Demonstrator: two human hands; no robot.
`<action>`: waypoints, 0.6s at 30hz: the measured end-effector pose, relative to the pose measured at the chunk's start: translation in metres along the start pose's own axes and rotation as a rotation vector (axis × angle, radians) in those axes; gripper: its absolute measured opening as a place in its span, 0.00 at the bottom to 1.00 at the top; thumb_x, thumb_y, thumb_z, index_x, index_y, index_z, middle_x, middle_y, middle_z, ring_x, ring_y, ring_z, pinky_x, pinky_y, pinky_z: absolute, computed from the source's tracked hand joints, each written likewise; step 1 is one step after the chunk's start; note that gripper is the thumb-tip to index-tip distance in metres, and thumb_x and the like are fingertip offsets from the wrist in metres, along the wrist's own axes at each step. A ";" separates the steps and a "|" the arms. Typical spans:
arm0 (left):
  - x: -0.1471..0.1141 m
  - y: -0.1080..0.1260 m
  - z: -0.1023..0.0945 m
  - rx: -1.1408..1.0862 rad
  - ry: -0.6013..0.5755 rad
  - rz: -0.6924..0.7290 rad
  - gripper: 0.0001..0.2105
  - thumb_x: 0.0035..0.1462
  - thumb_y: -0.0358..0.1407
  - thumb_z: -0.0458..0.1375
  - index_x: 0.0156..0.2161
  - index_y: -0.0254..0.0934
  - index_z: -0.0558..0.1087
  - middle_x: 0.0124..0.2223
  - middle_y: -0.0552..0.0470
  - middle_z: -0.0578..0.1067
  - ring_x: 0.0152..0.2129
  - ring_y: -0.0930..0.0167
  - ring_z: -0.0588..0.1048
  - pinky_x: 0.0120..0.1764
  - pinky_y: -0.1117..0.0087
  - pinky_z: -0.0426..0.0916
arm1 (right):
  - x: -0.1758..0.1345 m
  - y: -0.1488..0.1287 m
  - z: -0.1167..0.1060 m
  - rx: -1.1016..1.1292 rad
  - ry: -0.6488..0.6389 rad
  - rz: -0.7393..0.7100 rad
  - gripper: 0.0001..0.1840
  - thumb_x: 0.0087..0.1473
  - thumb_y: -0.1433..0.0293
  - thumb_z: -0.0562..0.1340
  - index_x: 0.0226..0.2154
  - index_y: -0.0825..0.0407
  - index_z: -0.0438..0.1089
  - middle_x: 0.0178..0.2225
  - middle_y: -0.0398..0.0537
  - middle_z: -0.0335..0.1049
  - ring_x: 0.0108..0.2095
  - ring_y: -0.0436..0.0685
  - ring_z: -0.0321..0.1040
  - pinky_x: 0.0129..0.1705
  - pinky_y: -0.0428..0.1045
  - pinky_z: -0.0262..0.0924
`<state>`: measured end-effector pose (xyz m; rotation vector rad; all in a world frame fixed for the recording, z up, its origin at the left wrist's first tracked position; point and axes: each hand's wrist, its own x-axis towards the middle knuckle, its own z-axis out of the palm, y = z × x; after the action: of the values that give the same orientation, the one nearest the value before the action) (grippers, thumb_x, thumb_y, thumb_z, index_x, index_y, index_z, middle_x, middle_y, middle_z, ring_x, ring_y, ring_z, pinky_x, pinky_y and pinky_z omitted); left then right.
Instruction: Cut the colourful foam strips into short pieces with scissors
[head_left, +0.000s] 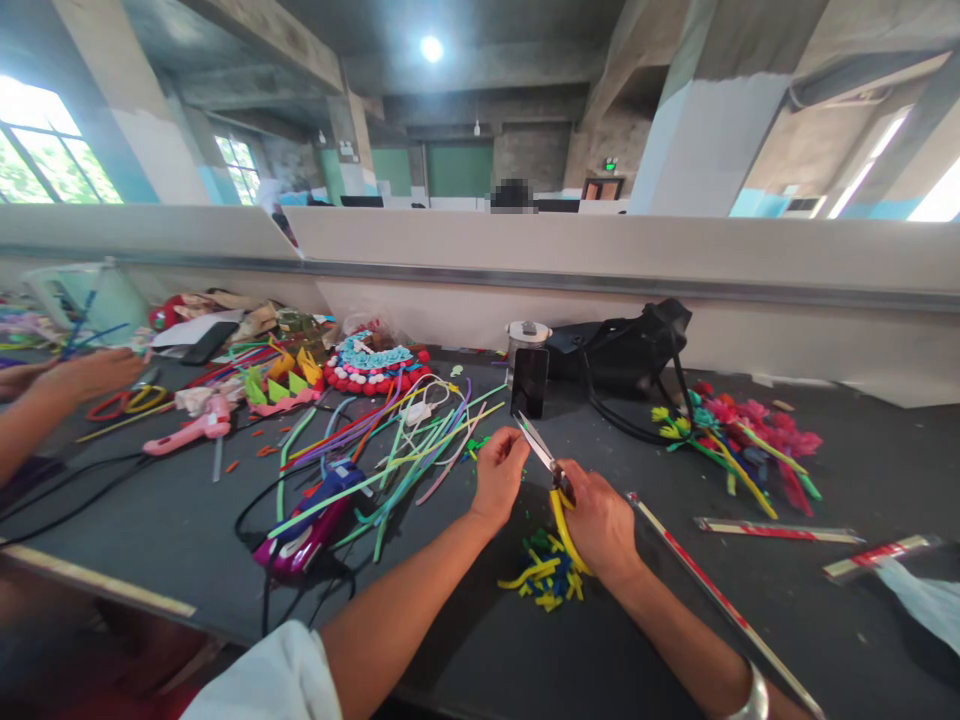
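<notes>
My right hand (pixel 602 520) is wrapped round the yellow handles of a pair of scissors (pixel 537 446), whose blades point up and to the left and look parted. Just left of the blades, my left hand (pixel 501 472) is closed in a pinch; whatever its fingertips hold is too small to make out. Below my hands lies a pile of short yellow, green and blue pipe cleaner pieces (pixel 550 575). A phone (pixel 529 382) leans upright against a lidded canister (pixel 521 337) beyond the scissors.
Long pipe cleaners (pixel 405 460) spread to the left, beside a magenta-and-blue corded tool (pixel 311 525) and a pink glue gun (pixel 196 428). A co-worker's hand (pixel 94 375) is at far left. On the right are a black bag (pixel 637 350), pipe cleaner flowers (pixel 757 435) and wrapped sticks (pixel 780 531).
</notes>
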<state>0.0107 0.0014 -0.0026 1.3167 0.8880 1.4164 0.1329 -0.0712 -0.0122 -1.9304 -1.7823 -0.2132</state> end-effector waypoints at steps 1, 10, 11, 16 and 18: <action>-0.001 0.000 0.000 0.004 -0.002 0.001 0.07 0.50 0.35 0.54 0.24 0.36 0.64 0.21 0.59 0.58 0.21 0.76 0.57 0.25 0.74 0.51 | 0.000 0.000 0.000 -0.002 -0.001 0.003 0.15 0.52 0.73 0.57 0.43 0.47 0.69 0.25 0.43 0.65 0.28 0.50 0.60 0.27 0.44 0.41; -0.006 0.001 0.003 0.034 -0.053 0.019 0.08 0.51 0.34 0.53 0.23 0.36 0.62 0.21 0.59 0.57 0.21 0.76 0.56 0.26 0.74 0.51 | 0.000 0.001 0.001 0.013 0.024 -0.005 0.16 0.51 0.74 0.57 0.44 0.47 0.68 0.26 0.42 0.65 0.28 0.51 0.59 0.27 0.44 0.41; -0.006 0.002 0.003 0.038 -0.052 0.019 0.08 0.51 0.34 0.53 0.23 0.36 0.62 0.21 0.59 0.57 0.21 0.76 0.56 0.26 0.74 0.51 | 0.000 0.001 0.001 0.017 0.026 -0.005 0.16 0.51 0.73 0.57 0.44 0.48 0.67 0.26 0.42 0.65 0.28 0.51 0.59 0.27 0.44 0.42; -0.006 0.003 0.003 0.045 -0.061 0.028 0.08 0.51 0.33 0.53 0.22 0.36 0.61 0.21 0.59 0.57 0.21 0.76 0.56 0.26 0.73 0.51 | 0.000 0.002 0.002 0.049 0.020 -0.021 0.16 0.50 0.74 0.57 0.43 0.49 0.67 0.28 0.43 0.65 0.30 0.52 0.60 0.30 0.44 0.46; -0.006 0.003 0.003 0.045 -0.062 0.029 0.08 0.51 0.33 0.53 0.22 0.36 0.61 0.22 0.59 0.57 0.21 0.76 0.56 0.26 0.73 0.51 | 0.001 0.002 0.003 0.066 0.013 -0.029 0.17 0.49 0.75 0.57 0.44 0.50 0.67 0.28 0.44 0.66 0.31 0.53 0.61 0.32 0.44 0.48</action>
<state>0.0131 -0.0053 -0.0007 1.4048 0.8676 1.3772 0.1347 -0.0694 -0.0151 -1.8540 -1.7876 -0.1751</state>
